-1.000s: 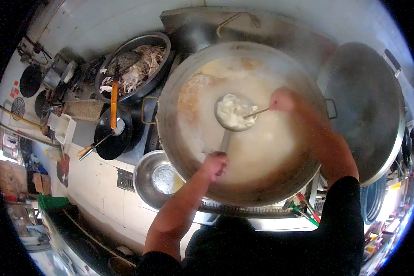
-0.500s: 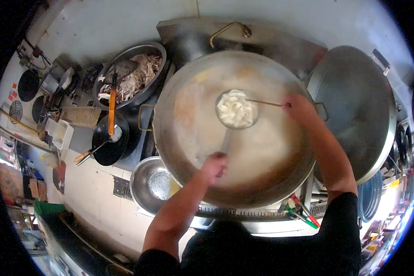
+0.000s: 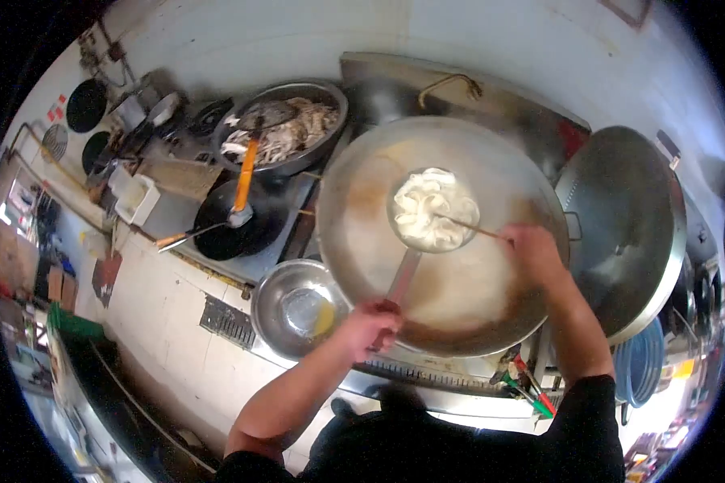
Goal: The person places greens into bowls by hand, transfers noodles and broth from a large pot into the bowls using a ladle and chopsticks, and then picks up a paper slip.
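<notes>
Your wide pot (image 3: 544,201) holds cloudy liquid (image 3: 459,286). To the pot's right stands a tilted, lid-like metal round (image 3: 624,241); at its near left sits a steel basin (image 3: 274,286), probably there for easy reach. The ladle (image 3: 404,276) is over the pot's middle; I cannot tell whether it touches the liquid. Your left hand (image 3: 372,328) is wrapped round its handle, likely to steady the load. Your right hand (image 3: 533,248) grasps a thin stick (image 3: 477,230), tip among the ladle's white pieces (image 3: 419,197), perhaps to loosen them.
</notes>
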The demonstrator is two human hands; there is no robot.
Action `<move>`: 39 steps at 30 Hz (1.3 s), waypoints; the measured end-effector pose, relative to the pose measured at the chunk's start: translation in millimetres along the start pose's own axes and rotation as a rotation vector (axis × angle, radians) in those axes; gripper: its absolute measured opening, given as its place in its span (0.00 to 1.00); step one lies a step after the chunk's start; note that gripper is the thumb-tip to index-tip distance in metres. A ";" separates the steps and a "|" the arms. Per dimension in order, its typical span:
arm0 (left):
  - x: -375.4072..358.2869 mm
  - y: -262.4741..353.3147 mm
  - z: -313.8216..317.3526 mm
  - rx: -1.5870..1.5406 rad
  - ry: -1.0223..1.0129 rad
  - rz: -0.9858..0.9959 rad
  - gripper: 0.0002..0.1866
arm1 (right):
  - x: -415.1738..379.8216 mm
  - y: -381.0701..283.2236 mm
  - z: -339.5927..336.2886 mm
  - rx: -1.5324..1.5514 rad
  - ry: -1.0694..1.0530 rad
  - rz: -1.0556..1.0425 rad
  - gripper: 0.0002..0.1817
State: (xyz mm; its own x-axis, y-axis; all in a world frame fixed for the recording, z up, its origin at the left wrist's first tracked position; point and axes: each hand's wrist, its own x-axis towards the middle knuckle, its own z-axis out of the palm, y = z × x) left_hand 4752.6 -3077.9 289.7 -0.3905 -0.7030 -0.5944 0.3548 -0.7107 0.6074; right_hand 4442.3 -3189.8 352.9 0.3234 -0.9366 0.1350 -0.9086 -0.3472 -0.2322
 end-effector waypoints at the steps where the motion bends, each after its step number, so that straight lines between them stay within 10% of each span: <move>1: -26.1 -0.9 -1.1 -0.019 0.088 -0.035 0.15 | -5.1 -12.7 12.4 0.076 0.028 -0.118 0.07; 10: -249.5 -141.3 -125.7 -0.231 0.256 0.132 0.17 | -104.7 -217.3 115.3 0.840 -0.182 -0.266 0.07; 23: -696.3 -366.6 -317.4 -0.436 0.720 0.471 0.13 | -314.8 -742.4 229.0 0.816 -0.558 -0.472 0.11; 39: -1038.1 -511.7 -517.1 -1.026 1.274 0.834 0.09 | -519.4 -1360.5 340.7 0.818 -1.189 -1.156 0.09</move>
State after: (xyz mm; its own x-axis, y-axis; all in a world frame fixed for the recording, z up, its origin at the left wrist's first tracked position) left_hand 5415.7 -1998.1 323.4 0.7712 -0.0825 -0.6312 0.6052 0.4025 0.6868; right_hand 5600.5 -2247.1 270.5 0.9378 0.3453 -0.0361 0.0953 -0.3560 -0.9296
